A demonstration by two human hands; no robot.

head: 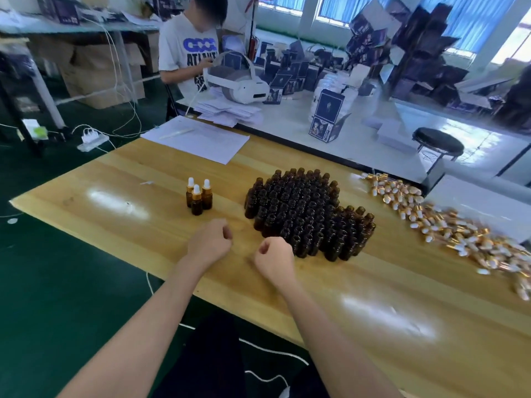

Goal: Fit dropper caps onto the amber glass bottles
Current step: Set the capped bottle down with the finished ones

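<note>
table (373, 297): light wood with glare patches; it carries all the task items.
second table (290, 122): white, butts against the wooden table's far edge; holds dark printed boxes and stacked papers.
person (186, 44): stands at the second table's far left corner in a white printed T-shirt, hands at a white headset (238, 84).
amber glass bottles (304, 214): big dense cluster, upright, uncapped, packed touching each other; mid-table, closer to the far edge than the near one.
dropper caps (448, 228): loose heap, gold collars and white bulbs, strung along the far edge toward the right corner; apart from the bottle cluster.
paper sheet (198, 137): white, flat on the far left corner.
left hand (211, 242): over the table near the near edge, fingers curled into a fist, nothing in it.
right hand (274, 258): just beside the left one, fist too, nothing held; close to the cluster's near side, contact unclear.
capped bottles (198, 195): three, upright, droppers fitted, tight group left of the cluster, well apart from it.
</note>
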